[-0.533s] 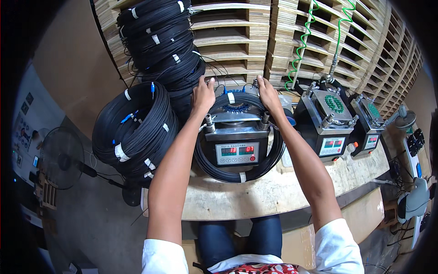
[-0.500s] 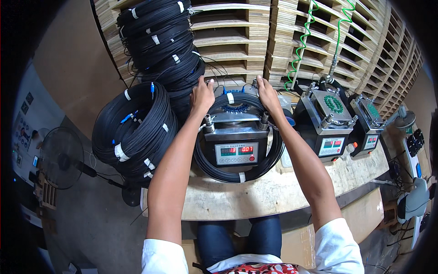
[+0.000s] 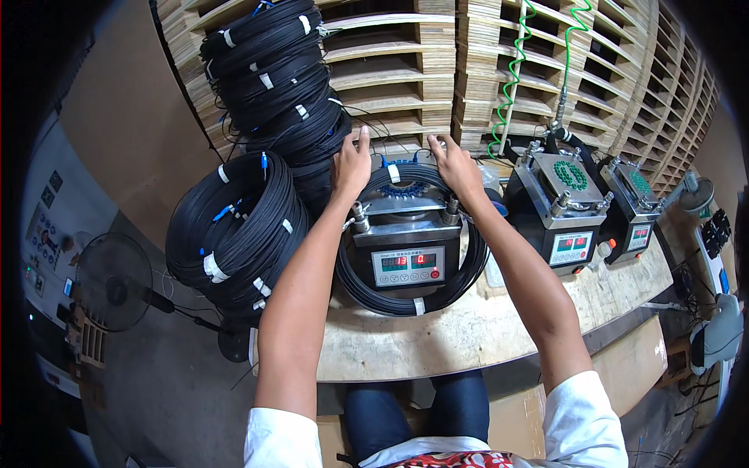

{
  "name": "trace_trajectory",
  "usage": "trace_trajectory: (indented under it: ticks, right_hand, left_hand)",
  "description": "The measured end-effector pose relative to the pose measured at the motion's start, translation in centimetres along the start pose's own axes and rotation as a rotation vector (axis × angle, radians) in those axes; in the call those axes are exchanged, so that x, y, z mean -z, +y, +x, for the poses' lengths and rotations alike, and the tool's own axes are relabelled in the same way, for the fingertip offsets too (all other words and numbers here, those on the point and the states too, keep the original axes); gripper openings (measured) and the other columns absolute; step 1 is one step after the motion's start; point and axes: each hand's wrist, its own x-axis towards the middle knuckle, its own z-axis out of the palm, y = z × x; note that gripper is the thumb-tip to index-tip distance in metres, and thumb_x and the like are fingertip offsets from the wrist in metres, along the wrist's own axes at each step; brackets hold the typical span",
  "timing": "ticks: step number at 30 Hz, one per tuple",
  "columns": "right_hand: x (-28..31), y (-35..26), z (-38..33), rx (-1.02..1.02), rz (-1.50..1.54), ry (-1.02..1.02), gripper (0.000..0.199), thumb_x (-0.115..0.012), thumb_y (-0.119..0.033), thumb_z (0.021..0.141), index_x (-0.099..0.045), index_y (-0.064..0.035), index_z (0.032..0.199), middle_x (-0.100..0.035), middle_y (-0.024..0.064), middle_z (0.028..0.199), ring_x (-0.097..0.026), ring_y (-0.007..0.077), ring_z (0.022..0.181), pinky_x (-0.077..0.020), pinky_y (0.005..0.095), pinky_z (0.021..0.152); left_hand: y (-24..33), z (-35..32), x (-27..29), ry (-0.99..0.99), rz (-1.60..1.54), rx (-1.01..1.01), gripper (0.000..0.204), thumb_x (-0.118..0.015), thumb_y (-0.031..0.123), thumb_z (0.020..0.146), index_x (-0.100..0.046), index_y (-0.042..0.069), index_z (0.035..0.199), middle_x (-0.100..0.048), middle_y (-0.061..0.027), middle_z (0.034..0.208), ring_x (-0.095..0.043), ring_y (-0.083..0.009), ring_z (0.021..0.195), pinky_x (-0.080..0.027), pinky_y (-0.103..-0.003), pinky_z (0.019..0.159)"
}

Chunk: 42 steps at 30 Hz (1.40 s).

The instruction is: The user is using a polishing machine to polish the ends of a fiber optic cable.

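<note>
A boxy black and silver machine (image 3: 402,227) with a lit red display stands in front of me on the wooden table. A coil of black cable (image 3: 421,305) with white ties hangs round it, looping over its top and below its front panel. Blue connectors (image 3: 404,189) form a ring on the top. My left hand (image 3: 351,168) is at the machine's rear left corner, fingers bent, index raised. At the rear right corner my right hand (image 3: 459,169) curls likewise. What lies under the fingers of both hands is hidden. Metal posts (image 3: 360,217) rise at the front corners.
Cable coils (image 3: 234,226) with blue connectors stand left, before a taller coil stack (image 3: 273,86). On the right are two similar machines (image 3: 566,207) with green connector rings. Wooden pallets (image 3: 382,62) rise behind; a fan (image 3: 117,285) stands left of the table (image 3: 390,343).
My right hand's fingers have shifted inward at the rear right corner, and my left index is straighter. The display reading differs. The whole view has shifted slightly.
</note>
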Motion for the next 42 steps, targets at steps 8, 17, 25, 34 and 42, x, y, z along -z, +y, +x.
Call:
trace_trajectory:
  ticks: [8,17,25,34,42]
  right_hand:
    - [-0.8,0.6,0.6,-0.127,0.078,-0.085,0.061,-0.040,-0.049,0.094,-0.042,-0.0198,0.147,-0.061,0.0269,0.129,-0.056,0.0459,0.122,-0.0409,0.0560,0.103]
    - [-3.2,4.1,2.5,-0.009,0.218,-0.076,0.062,-0.042,-0.045,0.096,-0.038,-0.0147,0.150,-0.058,0.0297,0.131,-0.054,0.0454,0.124,-0.0399,0.0490,0.107]
    - [-3.4,5.6,2.7,0.212,0.287,-0.051,0.053,-0.042,-0.034,0.100,-0.038,-0.0078,0.146,-0.061,0.0342,0.119,-0.056,0.0519,0.115,-0.0440,0.0487,0.100]
    - [0.3,0.1,1.6,0.102,-0.120,-0.155,0.069,-0.034,-0.066,0.098,-0.043,-0.0165,0.146,-0.065,0.0293,0.117,-0.060,0.0465,0.114,-0.0473,0.0555,0.095]
    - [-0.6,0.0,0.8,-0.098,0.109,-0.032,0.075,-0.032,-0.071,0.096,-0.050,-0.0137,0.142,-0.062,0.0299,0.125,-0.056,0.0477,0.120,-0.0430,0.0547,0.102]
  left_hand:
    - [1.0,-0.4,0.1,-0.037,0.072,0.146,0.079,-0.029,0.071,0.096,-0.044,0.012,0.147,-0.054,-0.0283,0.138,-0.048,-0.0465,0.130,-0.036,-0.050,0.110]
    - [-1.6,0.8,-1.4,-0.070,-0.105,-0.006,0.079,-0.039,0.064,0.098,-0.035,0.004,0.149,-0.048,-0.0312,0.142,-0.045,-0.0469,0.133,-0.036,-0.051,0.111]
    - [-1.6,0.1,-1.5,-0.055,-0.107,0.009,0.074,-0.042,0.063,0.098,-0.037,0.009,0.148,-0.050,-0.0287,0.141,-0.048,-0.0465,0.130,-0.038,-0.052,0.108]
    - [1.3,-0.5,-0.1,-0.084,0.171,-0.013,0.082,-0.037,0.072,0.095,-0.042,0.009,0.147,-0.057,-0.0308,0.132,-0.052,-0.0495,0.125,-0.040,-0.054,0.105]
    - [-0.4,0.2,-0.6,0.044,-0.168,0.107,0.085,-0.029,0.074,0.095,-0.045,0.006,0.144,-0.057,-0.0272,0.135,-0.052,-0.0447,0.126,-0.039,-0.051,0.107]
